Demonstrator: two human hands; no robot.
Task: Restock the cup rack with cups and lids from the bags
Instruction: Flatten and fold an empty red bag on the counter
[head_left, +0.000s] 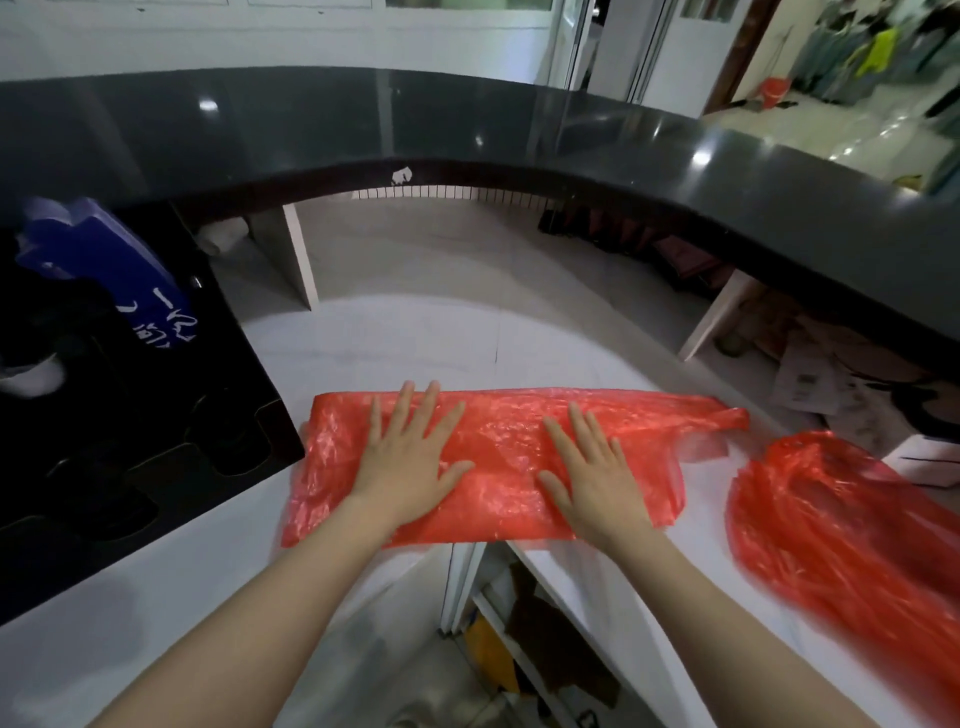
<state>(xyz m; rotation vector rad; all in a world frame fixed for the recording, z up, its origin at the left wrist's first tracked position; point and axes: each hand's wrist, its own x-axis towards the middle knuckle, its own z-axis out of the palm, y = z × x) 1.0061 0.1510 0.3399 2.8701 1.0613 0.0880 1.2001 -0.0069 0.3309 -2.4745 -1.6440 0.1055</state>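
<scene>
Both hands, left hand (408, 457) and right hand (592, 470), press flat with fingers spread on the flattened red bag (506, 431) at frame centre; a second red bag (831, 514) lies lower right.

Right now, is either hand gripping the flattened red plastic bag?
No, the left hand and right hand press flat, fingers straight, on the flattened red plastic bag.

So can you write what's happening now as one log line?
left hand: flat on red bag | right hand: flat on same bag | bag: spread on white counter | second red bag: crumpled, right
</scene>
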